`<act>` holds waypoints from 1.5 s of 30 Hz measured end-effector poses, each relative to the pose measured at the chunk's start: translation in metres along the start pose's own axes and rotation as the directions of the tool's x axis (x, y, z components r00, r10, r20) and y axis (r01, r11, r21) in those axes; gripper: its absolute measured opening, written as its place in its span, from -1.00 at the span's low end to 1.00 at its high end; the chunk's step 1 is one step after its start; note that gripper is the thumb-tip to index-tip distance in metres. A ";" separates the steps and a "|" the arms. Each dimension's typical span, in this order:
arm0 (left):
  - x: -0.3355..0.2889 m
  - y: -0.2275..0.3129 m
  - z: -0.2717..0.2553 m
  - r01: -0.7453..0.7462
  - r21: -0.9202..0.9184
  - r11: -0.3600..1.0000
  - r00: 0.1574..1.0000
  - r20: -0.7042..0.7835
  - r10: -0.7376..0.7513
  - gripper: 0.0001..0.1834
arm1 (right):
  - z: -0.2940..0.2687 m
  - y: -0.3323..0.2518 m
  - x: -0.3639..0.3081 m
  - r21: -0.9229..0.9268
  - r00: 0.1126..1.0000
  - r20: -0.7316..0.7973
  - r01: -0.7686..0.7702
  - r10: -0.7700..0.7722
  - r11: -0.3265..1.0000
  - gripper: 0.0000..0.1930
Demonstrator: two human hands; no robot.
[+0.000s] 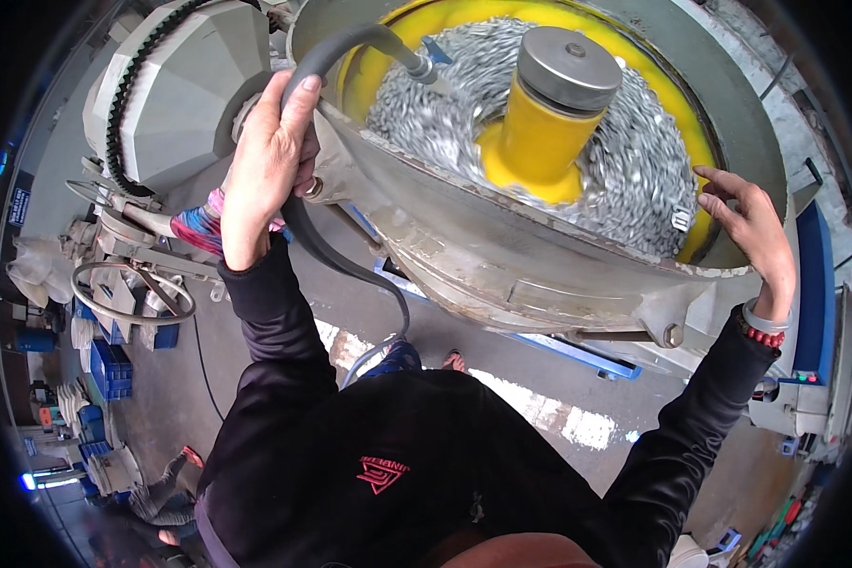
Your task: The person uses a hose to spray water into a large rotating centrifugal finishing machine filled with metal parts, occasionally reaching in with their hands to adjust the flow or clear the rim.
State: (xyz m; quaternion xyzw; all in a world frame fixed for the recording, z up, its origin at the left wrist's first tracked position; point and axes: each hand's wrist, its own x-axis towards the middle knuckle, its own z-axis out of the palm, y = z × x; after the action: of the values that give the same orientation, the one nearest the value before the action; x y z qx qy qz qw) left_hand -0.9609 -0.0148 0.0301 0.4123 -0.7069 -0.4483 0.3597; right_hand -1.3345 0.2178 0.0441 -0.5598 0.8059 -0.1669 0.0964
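Hose (350, 40) and bowl (417, 185) carry most of the risk. Left of the yellow column (551, 133), the left hand (273, 156) has its fingers wrapped round the hose; should that grip slacken, the nozzle (424, 70) could drop into the small metal pieces (644, 166), which lie all round the column inside the bowl. Their streaked look suggests they are circulating, so a fallen nozzle might be dragged along. Right of the column, the right hand (750, 216) hovers by the bowl's edge, fingers loosely spread with nothing visibly gripped; dipping lower, they could be knocked or pinched, and the grey bangle (767, 324) or red beads (763, 338) could snag. Counted from left to right: one handwheel (134, 316) and one faceted barrel (194, 95), both left of the column; two hands, one on either side of it; one hose with one nozzle; one bowl; one column under one metal cap (570, 68); one bangle; one string of beads. The metal pieces are too many and too blurred to count.
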 end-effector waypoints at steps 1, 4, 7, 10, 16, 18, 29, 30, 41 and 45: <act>0.001 0.000 0.001 -0.002 0.002 1.000 1.000 -0.001 0.002 -0.60 | 0.000 0.001 -0.001 0.003 1.000 0.004 -0.003 0.003 1.000 -0.58; 0.001 0.000 0.004 0.007 -0.019 1.000 1.000 -0.008 -0.007 -0.59 | -0.002 -0.001 -0.003 0.007 0.999 0.012 -0.041 0.041 0.999 -0.58; 0.001 -0.004 0.004 -0.001 -0.037 0.999 1.000 -0.014 0.000 -0.57 | -0.003 -0.006 0.000 -0.040 0.996 0.027 -0.082 0.083 0.996 -0.60; 0.004 -0.019 -0.018 -0.039 0.081 0.996 0.999 -0.025 0.041 -0.55 | 0.004 -0.010 0.007 0.019 0.998 -0.052 -0.033 0.034 0.999 -0.62; 0.016 -0.040 -0.004 -0.688 0.296 0.662 0.715 0.119 0.689 -0.61 | -0.011 0.011 -0.019 0.113 0.995 -0.053 0.087 -0.081 0.990 -0.60; -0.001 -0.010 0.009 -0.376 0.077 0.924 0.926 0.008 0.376 -0.52 | -0.037 0.022 -0.068 -0.135 0.925 0.101 0.377 -0.365 0.916 -0.47; -0.006 -0.014 -0.016 -0.268 0.081 0.960 0.963 -0.004 0.270 -0.50 | -0.009 -0.047 -0.013 0.101 1.000 -0.019 0.016 -0.014 0.995 -0.54; -0.007 -0.015 -0.015 -0.273 0.073 0.959 0.961 -0.012 0.275 -0.51 | -0.009 -0.041 -0.013 0.091 1.000 -0.014 0.004 -0.003 0.996 -0.54; 0.005 -0.019 0.005 -0.348 0.053 0.936 0.937 -0.015 0.349 -0.55 | -0.022 -0.024 -0.035 -0.084 0.895 0.062 0.445 -0.441 0.891 -0.22; 0.019 -0.039 0.004 -0.532 0.105 0.840 0.829 -0.137 0.542 -0.57 | 0.002 0.004 -0.002 0.153 0.998 -0.055 -0.028 0.036 0.988 -0.63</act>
State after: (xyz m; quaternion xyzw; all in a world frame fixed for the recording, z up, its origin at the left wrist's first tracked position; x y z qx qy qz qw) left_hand -0.9617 -0.0411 -0.0053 0.2428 -0.7765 -0.2720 0.5139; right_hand -1.3368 0.2203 0.0408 -0.5327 0.8021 -0.2424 0.1184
